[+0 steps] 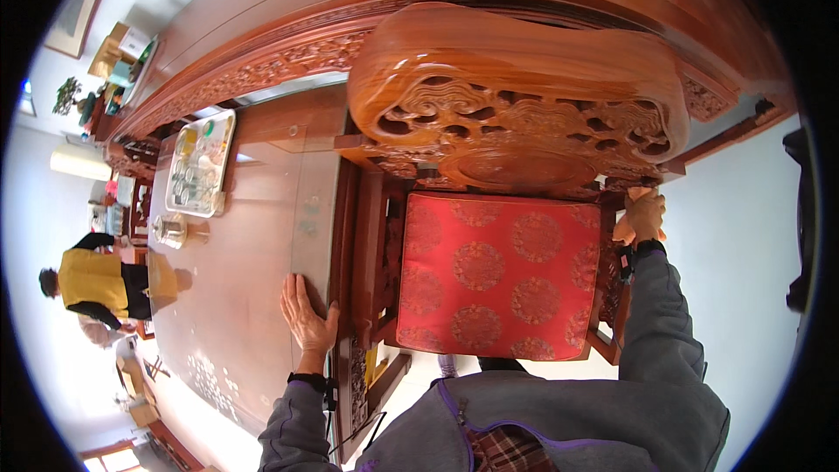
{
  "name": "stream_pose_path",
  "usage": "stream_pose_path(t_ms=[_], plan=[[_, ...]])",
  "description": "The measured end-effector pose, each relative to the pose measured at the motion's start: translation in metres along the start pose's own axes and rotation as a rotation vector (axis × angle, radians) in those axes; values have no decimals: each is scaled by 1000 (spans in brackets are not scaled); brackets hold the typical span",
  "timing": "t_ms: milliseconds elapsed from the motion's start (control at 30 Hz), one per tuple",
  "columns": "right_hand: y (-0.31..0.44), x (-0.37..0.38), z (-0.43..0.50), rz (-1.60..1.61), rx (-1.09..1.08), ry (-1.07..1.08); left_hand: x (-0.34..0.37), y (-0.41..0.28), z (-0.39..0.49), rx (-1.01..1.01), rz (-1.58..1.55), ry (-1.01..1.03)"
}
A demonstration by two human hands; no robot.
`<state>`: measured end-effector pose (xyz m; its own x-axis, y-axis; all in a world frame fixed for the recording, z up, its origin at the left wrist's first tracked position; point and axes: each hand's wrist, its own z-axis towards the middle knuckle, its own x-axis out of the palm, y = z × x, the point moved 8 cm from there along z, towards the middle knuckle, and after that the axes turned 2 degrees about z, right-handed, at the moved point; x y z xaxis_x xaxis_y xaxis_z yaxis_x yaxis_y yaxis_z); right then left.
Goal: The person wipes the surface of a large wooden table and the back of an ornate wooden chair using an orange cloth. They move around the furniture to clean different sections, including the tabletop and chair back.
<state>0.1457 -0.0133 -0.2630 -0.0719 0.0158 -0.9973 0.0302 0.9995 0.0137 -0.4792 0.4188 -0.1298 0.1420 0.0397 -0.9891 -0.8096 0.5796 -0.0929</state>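
Note:
A carved wooden armchair [518, 59] with a red patterned seat cushion [498, 275] stands before me. My left hand [307, 318] lies flat, fingers apart, on the edge of a glass-topped wooden table [249, 242] to the left of the chair. On the chair's right side my right hand [642, 213] holds an orange cloth [624, 231] against the armrest, near the backrest; part of the cloth is hidden under the fingers.
On the table are a metal tray [226, 164] of glasses and a glass pot [170, 231]. A long wooden cabinet [275, 19] runs behind the chair. At the far left stands a person in a yellow vest [95, 278].

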Motion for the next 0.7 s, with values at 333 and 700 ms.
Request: stream_pose_path(t_ms=[333, 700], plan=[[-10, 1, -10, 116, -188, -18, 1, 3, -3, 5, 3, -5], [-89, 10, -110, 144, -64, 4, 1, 8, -9, 8, -35, -45]])
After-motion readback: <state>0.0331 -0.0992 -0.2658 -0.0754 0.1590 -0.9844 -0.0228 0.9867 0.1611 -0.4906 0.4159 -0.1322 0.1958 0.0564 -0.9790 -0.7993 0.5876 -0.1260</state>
